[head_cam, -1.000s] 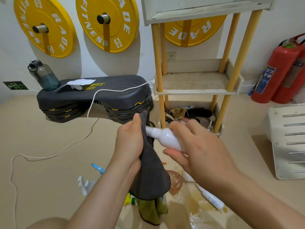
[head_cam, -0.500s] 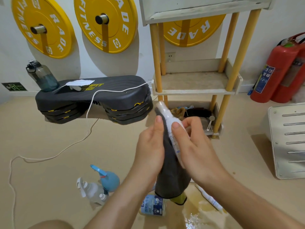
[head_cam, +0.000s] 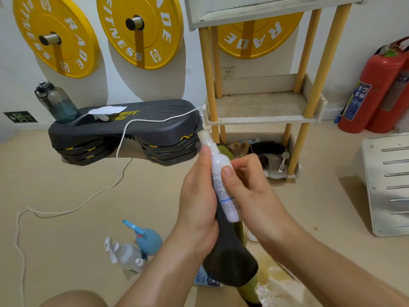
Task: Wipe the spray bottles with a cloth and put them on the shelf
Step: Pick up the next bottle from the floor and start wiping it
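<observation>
Nearest me, the tail of the dark cloth point(head_cam: 230, 260) hangs loose below my hands, above a wet patch point(head_cam: 276, 291) on the floor point(head_cam: 66, 185). To its left lie a clear spray bottle point(head_cam: 126, 254) and a blue spray bottle point(head_cam: 148, 240), both waiting for their turn, I judge.

My left grip point(head_cam: 199, 209) is curled round the cloth and presses it against the left side of the slim white spray bottle point(head_cam: 218, 165). My right grip point(head_cam: 250, 196) pinches that bottle at mid-body, thumb on the near face and fingers curled behind. The bottle is in the air between both hands, tilted, with its cap pointing up and away to the left.

To wipe well, I think the cloth should wrap more of the body. The right grip can twist the bottle while the left slides the cloth from base to cap. My pinch hides part of the surface, so I would shift it once. If the plastic is damp it may slip, so the pinch must be firm.

Farther off stands the shelf point(head_cam: 261, 120). Its middle tier looks the natural place to set the bottle upright.
</observation>
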